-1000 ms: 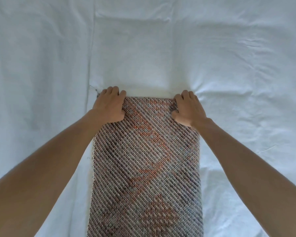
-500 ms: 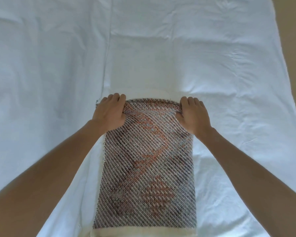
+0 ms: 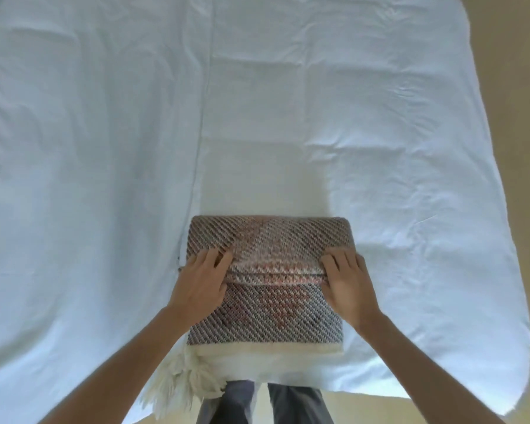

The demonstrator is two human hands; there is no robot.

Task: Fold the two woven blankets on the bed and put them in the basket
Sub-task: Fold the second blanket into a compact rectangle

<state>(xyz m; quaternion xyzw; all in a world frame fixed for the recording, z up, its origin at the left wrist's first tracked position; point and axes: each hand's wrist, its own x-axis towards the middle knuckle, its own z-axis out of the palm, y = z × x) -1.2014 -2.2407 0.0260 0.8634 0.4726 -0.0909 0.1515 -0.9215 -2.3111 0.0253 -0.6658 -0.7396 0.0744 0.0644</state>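
A woven blanket (image 3: 270,240) with a brown, grey and orange diagonal pattern lies on the white bed (image 3: 104,148), near its front edge. Its far half is doubled back toward me, and the folded-over edge sits across its middle. My left hand (image 3: 201,280) grips that edge at the left side and my right hand (image 3: 348,280) grips it at the right. The blanket's cream border and tassels (image 3: 181,381) hang over the bed's front edge. No second blanket and no basket are in view.
The white sheet is wrinkled and spreads far to the left and back. A tan floor (image 3: 517,117) shows past the bed's right edge and along the front. My legs in grey trousers (image 3: 297,405) stand against the front edge.
Both hands have pulled the blanket's far end toward me, folding it over onto the near half. The camera has drawn back, showing more bed and the tassels.
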